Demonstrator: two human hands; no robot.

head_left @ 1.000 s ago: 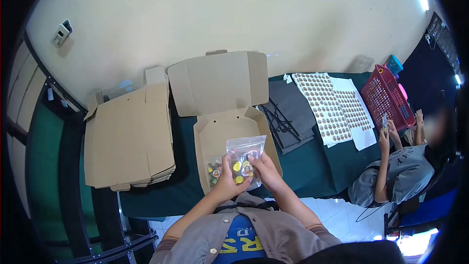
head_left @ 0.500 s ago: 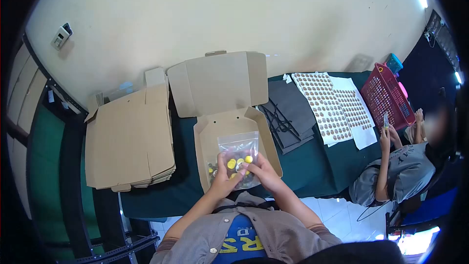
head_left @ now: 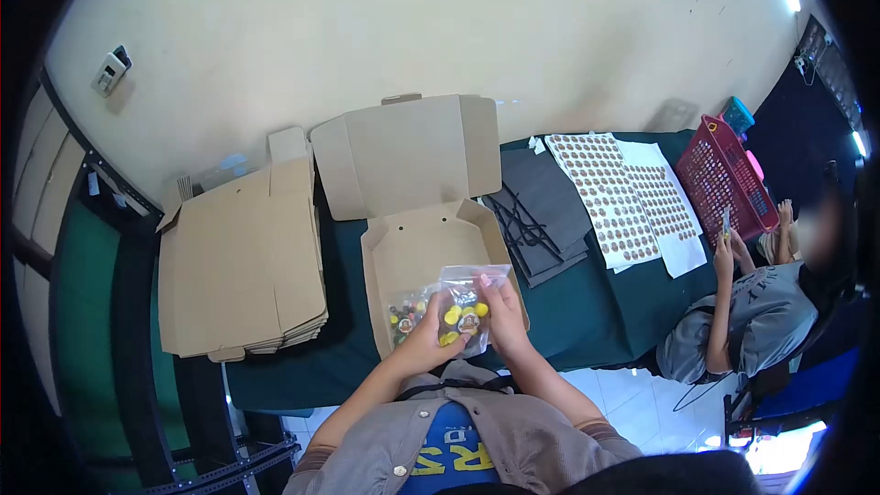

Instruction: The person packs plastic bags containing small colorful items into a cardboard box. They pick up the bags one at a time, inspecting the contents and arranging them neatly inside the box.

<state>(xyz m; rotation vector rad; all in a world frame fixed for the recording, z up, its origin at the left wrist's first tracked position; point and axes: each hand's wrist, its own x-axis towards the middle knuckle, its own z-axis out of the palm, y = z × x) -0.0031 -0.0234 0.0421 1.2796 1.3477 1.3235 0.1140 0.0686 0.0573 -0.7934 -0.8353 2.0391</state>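
Note:
A clear zip-lock bag (head_left: 468, 297) with yellow round pieces and a round label is held between both hands, over the near right part of an open cardboard box (head_left: 403, 261). My left hand (head_left: 423, 344) grips the bag's lower left side, thumb across its front. My right hand (head_left: 503, 319) pinches its upper right edge near the zip. Inside the box, left of my left hand, lies another clear bag (head_left: 401, 316) with small dark and coloured pieces and a round label. My left hand hides part of that second bag.
Folded cardboard boxes (head_left: 243, 266) are stacked at left. Dark bags with black handles (head_left: 541, 220) and sheets of round stickers (head_left: 605, 192) lie to the right. Beyond them stands a red basket (head_left: 720, 179). A person in a grey shirt (head_left: 761, 321) sits at far right, holding a small packet.
The held bag has shifted right and slightly down, uncovering more of the bag in the box. My right hand has moved up to its upper right edge.

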